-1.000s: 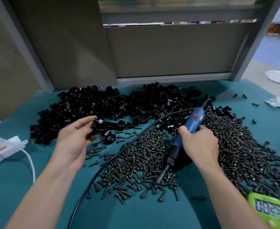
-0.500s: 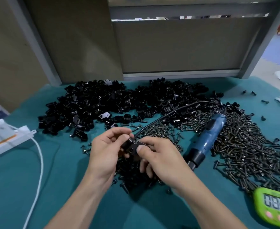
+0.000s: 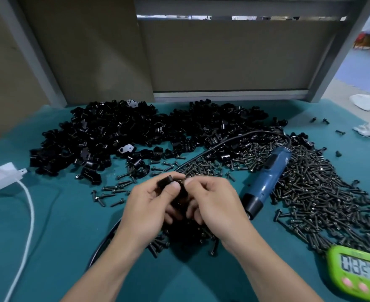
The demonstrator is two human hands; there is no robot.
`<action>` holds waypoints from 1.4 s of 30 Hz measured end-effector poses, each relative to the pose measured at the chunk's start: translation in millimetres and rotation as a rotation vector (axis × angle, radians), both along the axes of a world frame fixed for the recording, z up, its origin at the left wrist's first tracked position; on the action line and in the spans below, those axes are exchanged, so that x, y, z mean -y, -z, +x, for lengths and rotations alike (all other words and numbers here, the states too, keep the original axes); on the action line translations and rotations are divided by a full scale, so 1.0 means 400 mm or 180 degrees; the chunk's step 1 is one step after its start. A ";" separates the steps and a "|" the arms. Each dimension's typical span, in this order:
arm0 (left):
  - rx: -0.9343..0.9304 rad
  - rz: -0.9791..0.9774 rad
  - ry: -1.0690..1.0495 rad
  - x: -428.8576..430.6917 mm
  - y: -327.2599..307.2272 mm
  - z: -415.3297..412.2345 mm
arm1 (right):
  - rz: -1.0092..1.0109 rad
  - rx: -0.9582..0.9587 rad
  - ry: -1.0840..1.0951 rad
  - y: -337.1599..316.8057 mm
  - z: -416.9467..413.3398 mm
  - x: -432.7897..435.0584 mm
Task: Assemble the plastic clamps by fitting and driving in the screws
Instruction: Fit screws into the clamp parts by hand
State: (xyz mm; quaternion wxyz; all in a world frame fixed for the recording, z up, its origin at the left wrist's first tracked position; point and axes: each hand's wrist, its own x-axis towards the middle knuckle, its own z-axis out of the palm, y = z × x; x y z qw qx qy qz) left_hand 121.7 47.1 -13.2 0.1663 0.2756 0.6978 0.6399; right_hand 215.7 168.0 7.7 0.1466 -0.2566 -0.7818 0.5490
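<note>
Left hand [image 3: 149, 205] pinches black clamp [image 3: 166, 182]; right hand [image 3: 214, 205] fingers curled, pinching same clamp's other side.

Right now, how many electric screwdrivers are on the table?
1. The blue electric screwdriver lies unheld on the screws, right of the right hand; the left hand grips a clamp. None else shows; piles could hide one.
</note>
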 end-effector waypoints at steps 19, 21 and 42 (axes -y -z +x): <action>0.0057 -0.0237 -0.0051 0.007 0.012 -0.031 | 0.2576 0.1498 0.0524 -0.021 -0.140 -0.289; 0.0010 -0.0309 -0.0011 0.008 0.014 -0.032 | 0.2375 0.1083 0.0911 -0.028 -0.117 -0.270; -0.0622 -0.0417 0.0299 0.015 0.012 -0.003 | -0.0551 -0.0465 -0.0459 -0.002 -0.005 -0.027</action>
